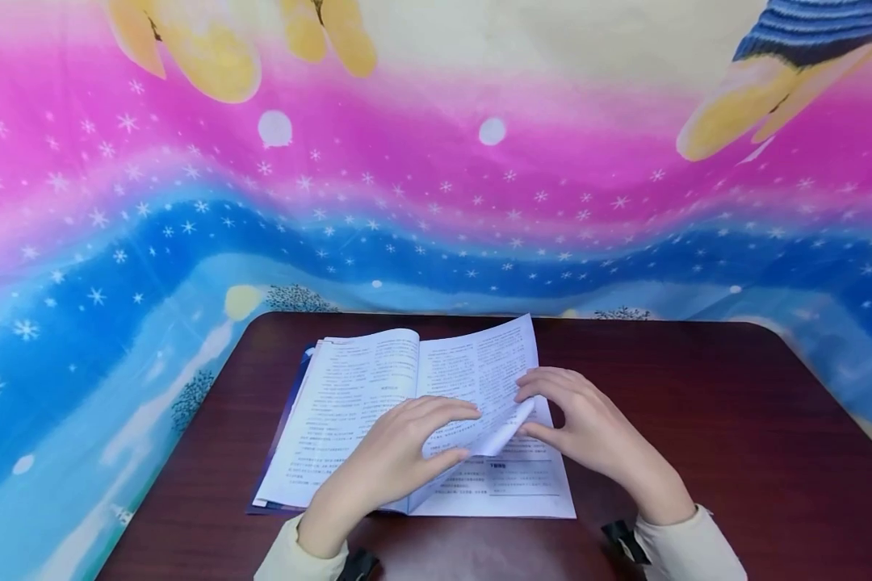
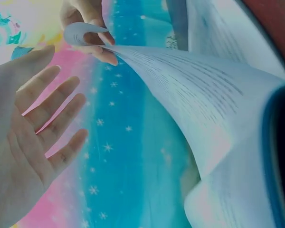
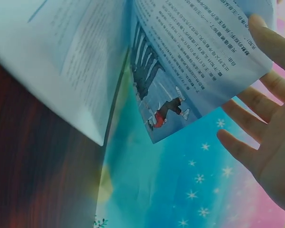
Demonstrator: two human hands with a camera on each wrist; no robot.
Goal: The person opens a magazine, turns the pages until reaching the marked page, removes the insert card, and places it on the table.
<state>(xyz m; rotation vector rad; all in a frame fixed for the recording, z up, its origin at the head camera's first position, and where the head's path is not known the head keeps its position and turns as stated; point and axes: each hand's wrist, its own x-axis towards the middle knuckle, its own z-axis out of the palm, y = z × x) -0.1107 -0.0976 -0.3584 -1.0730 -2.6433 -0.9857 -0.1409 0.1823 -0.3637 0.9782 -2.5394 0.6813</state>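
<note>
Left hand (image 1: 405,437) is spread; beside it, right hand (image 1: 590,413) pinches a magazine page (image 1: 505,359), likely light, floppy, best held edgewise.

Book (image 1: 385,371) on table (image 1: 698,403), left of centre; backdrop (image 1: 421,202) behind.

Fine print (image 1: 446,367) on the open book (image 1: 356,395) too small to read in the head view, its middle partly hidden by the left hand (image 1: 403,448), sleeves (image 1: 690,550) below the book cut off
</note>
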